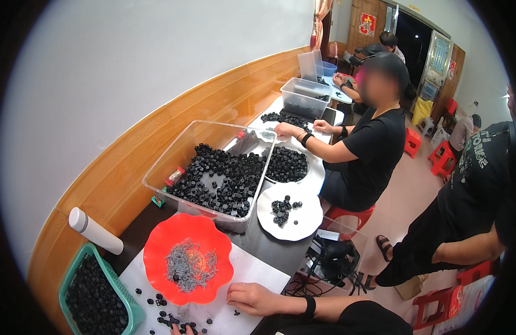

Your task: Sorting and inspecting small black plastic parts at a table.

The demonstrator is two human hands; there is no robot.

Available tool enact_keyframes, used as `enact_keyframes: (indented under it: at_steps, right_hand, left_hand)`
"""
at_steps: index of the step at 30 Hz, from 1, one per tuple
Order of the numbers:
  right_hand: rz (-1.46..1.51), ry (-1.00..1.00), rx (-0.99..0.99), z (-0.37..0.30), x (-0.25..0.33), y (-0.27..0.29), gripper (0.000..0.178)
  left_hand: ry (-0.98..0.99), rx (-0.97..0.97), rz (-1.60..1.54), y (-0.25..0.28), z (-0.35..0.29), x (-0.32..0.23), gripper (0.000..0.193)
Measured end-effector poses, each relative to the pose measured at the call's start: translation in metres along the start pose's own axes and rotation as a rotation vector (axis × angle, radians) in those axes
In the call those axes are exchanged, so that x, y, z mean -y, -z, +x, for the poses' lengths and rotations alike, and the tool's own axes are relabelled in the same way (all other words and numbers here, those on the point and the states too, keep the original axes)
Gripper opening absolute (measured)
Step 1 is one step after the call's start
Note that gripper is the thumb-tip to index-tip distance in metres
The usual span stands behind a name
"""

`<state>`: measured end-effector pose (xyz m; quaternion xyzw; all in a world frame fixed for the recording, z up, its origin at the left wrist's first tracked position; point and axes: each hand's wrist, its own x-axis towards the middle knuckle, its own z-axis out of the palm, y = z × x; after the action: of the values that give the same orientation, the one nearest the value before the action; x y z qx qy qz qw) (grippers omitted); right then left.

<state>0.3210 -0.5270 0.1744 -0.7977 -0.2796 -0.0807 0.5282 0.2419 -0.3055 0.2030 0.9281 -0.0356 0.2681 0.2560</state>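
My right hand rests over the white board, beside the red scalloped dish. Its fingers are curled together, and whatever they may hold is hidden. Of my left hand, only the fingertips show at the lower edge. They are apart, among small round black plastic pieces scattered on the board. Thin grey pins lie heaped in the dish. A green basket full of black pieces stands to the left.
A large clear bin of black caps stands beyond the dish, with a white plate of caps beside it. A white bottle lies near the wall. A co-worker sits along the table; another person is at right.
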Motion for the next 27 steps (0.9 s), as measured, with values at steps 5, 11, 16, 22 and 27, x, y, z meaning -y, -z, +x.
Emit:
enact_keyframes:
  at_steps: [5, 11, 16, 22, 27]
  right_hand:
    - [0.004, -0.021, 0.012, 0.001, 0.002, 0.001, 0.010]
    - [0.009, -0.035, 0.026, 0.001, 0.002, 0.001, 0.009]
    - [0.017, -0.053, 0.036, 0.003, 0.004, 0.003, 0.010]
    - [0.013, -0.049, 0.030, 0.003, 0.003, 0.002, 0.011]
    - [0.023, -0.054, 0.039, 0.003, 0.003, 0.003, 0.011]
  left_hand:
    - [0.007, 0.089, 0.138, -0.001, 0.006, -0.008, 0.034]
    - [-0.095, 0.213, -0.060, 0.001, 0.013, -0.008, 0.029]
    - [-0.100, 0.214, -0.072, 0.000, 0.010, -0.007, 0.025]
    - [-0.135, 0.163, -0.130, 0.001, 0.014, -0.006, 0.023]
    - [-0.134, 0.101, -0.075, 0.000, 0.012, -0.006, 0.023]
